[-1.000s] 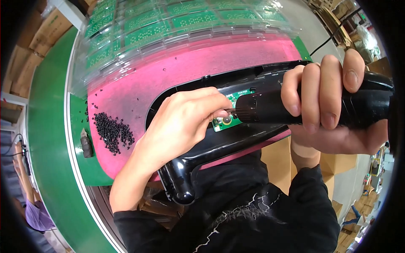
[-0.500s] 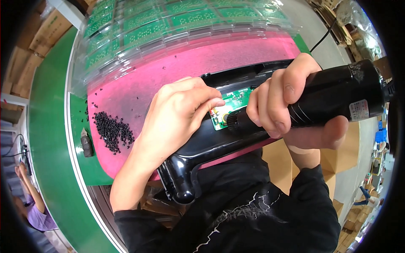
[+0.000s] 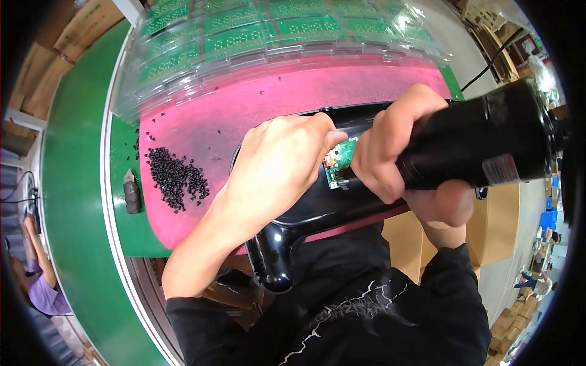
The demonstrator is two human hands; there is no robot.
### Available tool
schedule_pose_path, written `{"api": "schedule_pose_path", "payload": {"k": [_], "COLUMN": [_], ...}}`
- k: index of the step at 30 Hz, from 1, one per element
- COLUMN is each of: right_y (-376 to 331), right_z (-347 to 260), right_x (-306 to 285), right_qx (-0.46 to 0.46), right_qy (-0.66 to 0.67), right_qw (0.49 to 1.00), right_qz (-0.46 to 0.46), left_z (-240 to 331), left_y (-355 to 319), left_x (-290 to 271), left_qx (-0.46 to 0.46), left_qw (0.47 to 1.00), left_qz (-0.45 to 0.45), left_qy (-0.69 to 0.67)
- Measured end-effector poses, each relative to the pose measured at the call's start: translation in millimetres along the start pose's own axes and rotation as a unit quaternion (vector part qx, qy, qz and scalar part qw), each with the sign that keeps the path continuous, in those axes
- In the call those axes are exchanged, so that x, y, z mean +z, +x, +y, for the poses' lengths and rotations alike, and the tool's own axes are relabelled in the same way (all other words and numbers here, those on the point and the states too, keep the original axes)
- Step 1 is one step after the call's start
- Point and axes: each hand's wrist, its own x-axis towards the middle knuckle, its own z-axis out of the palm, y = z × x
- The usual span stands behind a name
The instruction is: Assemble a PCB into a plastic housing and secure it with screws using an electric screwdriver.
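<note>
A green circuit board (image 3: 337, 160) sits inside a glossy black plastic housing (image 3: 323, 210) in front of me. My right hand (image 3: 394, 143) is wrapped around a thick black electric screwdriver (image 3: 476, 140), which lies nearly level and points left. Its tip end is over the board's lower part, partly hidden by my fingers. Over the board's left side, my left hand (image 3: 278, 161) has its fingers curled in and its thumb against the index finger. Whatever is between those fingertips is hidden. To the left is a pile of small black screws (image 3: 174, 174).
Beneath the housing is a pink mat (image 3: 201, 128) on a green bench. Clear plastic trays (image 3: 293, 46) of green boards stand along the far side. A dark block (image 3: 131, 194) lies left of the mat. A cardboard box (image 3: 503, 229) is at right. Another person works far left.
My right hand and the screwdriver have shifted and tilted relative to the board, its rear end now looking larger. My left hand has turned more over the board's left edge. The whole view has shifted slightly.
</note>
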Motion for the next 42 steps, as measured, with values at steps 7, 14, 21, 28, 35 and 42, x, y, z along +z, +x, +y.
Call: {"api": "schedule_pose_path", "payload": {"k": [7,14,21,28,35,42], "right_y": [-14.8,-17.9,-19.1,-28.4,-37.9,-41.1], "right_z": [-1.5,-27.4,-19.0,-35.9,-22.7,-10.7], "right_x": [10.7,-12.5,-26.8,-36.8,-42.9,-47.1], "right_qx": [-0.093,-0.276,-0.304,-0.229,-0.194,-0.153], "right_qy": [0.023,0.017,0.005,-0.045,-0.059,-0.065], "right_qw": [0.989,0.959,0.952,0.972,0.977,0.976], "right_qz": [0.116,0.061,0.026,-0.014,0.071,0.139], "left_z": [-15.6,-2.5,-2.3,4.4,2.3,-21.9], "left_y": [-3.2,2.1,4.0,5.2,10.6,2.7], "left_x": [5.4,2.7,6.8,2.8,-1.9,3.2], "left_qx": [0.052,0.120,0.148,0.125,0.139,0.132], "left_qw": [0.994,0.983,0.978,0.979,0.988,0.977], "left_qz": [-0.084,-0.045,-0.030,-0.060,-0.001,0.108], "left_qy": [-0.043,-0.135,-0.147,-0.152,-0.064,-0.127]}}
